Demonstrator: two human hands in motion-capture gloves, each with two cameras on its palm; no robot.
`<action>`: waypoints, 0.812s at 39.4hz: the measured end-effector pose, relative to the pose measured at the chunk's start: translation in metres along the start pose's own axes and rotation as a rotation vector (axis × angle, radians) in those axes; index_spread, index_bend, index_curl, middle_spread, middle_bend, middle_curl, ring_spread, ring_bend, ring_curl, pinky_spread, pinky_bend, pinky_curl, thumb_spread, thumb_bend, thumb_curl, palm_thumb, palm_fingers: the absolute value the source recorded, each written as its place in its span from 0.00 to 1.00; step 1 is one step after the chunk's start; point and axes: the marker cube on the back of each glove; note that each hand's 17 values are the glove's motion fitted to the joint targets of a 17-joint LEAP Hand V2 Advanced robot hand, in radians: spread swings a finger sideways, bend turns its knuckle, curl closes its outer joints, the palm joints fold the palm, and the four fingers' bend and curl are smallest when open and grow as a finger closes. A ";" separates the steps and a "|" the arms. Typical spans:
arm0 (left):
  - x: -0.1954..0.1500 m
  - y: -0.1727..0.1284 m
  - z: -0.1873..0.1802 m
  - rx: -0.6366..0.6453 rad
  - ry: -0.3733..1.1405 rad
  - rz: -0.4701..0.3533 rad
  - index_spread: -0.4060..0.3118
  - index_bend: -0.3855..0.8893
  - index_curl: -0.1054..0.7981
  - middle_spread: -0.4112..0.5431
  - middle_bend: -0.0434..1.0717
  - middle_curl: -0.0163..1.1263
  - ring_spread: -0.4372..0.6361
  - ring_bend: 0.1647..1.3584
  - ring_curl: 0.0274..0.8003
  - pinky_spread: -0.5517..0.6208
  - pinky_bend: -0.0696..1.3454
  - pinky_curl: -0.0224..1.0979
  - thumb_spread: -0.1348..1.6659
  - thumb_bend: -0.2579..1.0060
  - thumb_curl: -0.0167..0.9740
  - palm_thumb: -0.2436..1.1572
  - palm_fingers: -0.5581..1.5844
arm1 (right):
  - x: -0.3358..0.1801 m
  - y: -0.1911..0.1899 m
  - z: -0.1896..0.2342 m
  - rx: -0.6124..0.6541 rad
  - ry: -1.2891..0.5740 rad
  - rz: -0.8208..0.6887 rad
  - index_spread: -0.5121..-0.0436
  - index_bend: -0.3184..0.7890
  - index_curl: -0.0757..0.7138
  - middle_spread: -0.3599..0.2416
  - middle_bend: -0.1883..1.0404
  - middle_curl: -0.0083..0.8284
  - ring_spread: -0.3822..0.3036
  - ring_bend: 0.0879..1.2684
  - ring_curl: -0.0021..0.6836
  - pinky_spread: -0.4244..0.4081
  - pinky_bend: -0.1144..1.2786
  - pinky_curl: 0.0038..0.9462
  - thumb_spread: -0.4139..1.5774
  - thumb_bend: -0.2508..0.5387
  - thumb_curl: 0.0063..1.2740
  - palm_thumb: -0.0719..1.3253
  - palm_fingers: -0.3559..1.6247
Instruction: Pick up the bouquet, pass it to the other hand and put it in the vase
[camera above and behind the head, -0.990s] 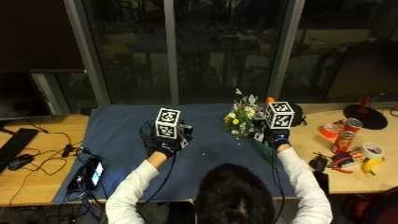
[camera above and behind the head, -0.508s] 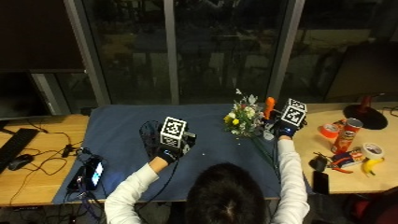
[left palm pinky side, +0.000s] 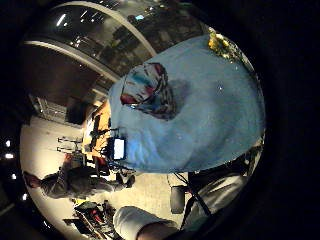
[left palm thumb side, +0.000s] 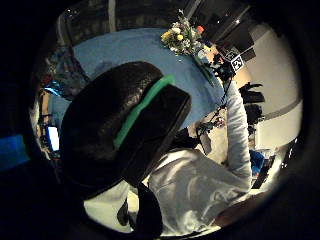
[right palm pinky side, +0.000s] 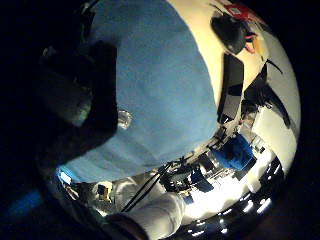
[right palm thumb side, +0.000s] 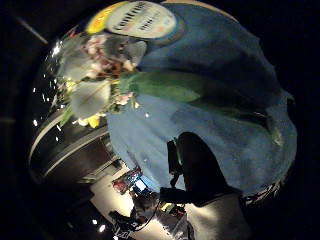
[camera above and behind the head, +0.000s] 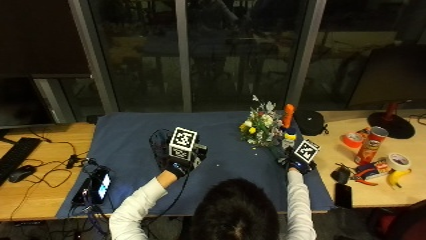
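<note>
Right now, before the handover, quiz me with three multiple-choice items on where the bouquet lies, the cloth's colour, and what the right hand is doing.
1. The bouquet lies: A on the blue cloth, B on the bare wood, C in a vase.
2. The cloth is: A red, B blue, C white.
3. The right hand is: A resting flat beside the keyboard, B at the bouquet's stem end, C holding the banana.

Answers: 1 A, flowers lie on the cloth near its far right corner. 2 B, outside view shows blue. 3 B, hand sits at the stems; its grip is hidden.
</note>
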 end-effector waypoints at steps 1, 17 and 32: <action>-0.001 0.000 0.001 -0.004 0.000 -0.001 0.59 0.45 0.49 0.78 0.18 0.20 0.84 0.28 0.31 0.80 0.36 0.33 0.69 0.19 0.24 0.17 0.29 | 0.001 -0.002 0.004 0.013 0.013 0.021 0.73 0.34 0.17 0.63 0.40 0.49 0.45 0.57 0.61 0.58 0.67 0.41 0.75 0.30 0.27 0.42 0.43; -0.002 -0.004 0.024 -0.142 -0.009 -0.002 0.58 0.45 0.51 0.78 0.18 0.20 0.85 0.27 0.30 0.81 0.36 0.33 0.69 0.19 0.25 0.17 0.29 | -0.011 0.011 0.040 -0.013 0.143 0.074 0.71 0.59 0.37 0.47 0.50 0.57 0.36 0.50 0.58 0.37 0.48 0.34 0.78 0.48 0.33 0.68 0.73; 0.006 -0.020 0.034 -0.215 0.098 0.024 0.57 0.45 0.53 0.77 0.19 0.21 0.85 0.26 0.29 0.80 0.36 0.32 0.69 0.19 0.25 0.17 0.31 | -0.049 0.027 0.012 0.344 -0.392 -0.205 0.63 0.66 0.57 0.32 0.72 0.72 0.27 0.69 0.76 0.23 0.58 0.46 0.75 0.33 0.31 0.66 0.95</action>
